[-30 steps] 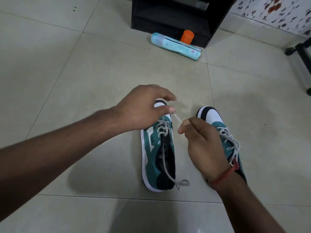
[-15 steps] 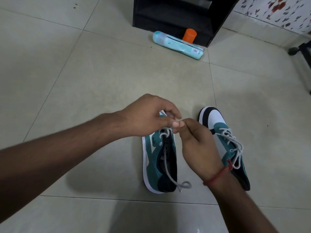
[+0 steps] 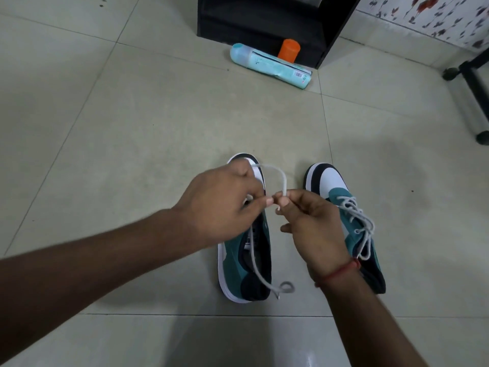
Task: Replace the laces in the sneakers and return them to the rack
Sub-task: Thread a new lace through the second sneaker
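On the tiled floor, left sneaker (image 3: 244,263) points away, long axis toward the rack (image 3: 264,19). Left hand (image 3: 222,205) and right hand (image 3: 315,229), fingertips nearly touching above its eyelets, both pinch the lace (image 3: 275,172), arched between them.

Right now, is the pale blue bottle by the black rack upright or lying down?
Lying down. The pale blue bottle rests on its side on the floor tiles, before the black rack.

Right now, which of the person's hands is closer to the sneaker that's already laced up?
Right. The right hand overlaps the inner edge of the laced sneaker, while the left hand is over the other sneaker, farther away. Both pinch the loose lace.
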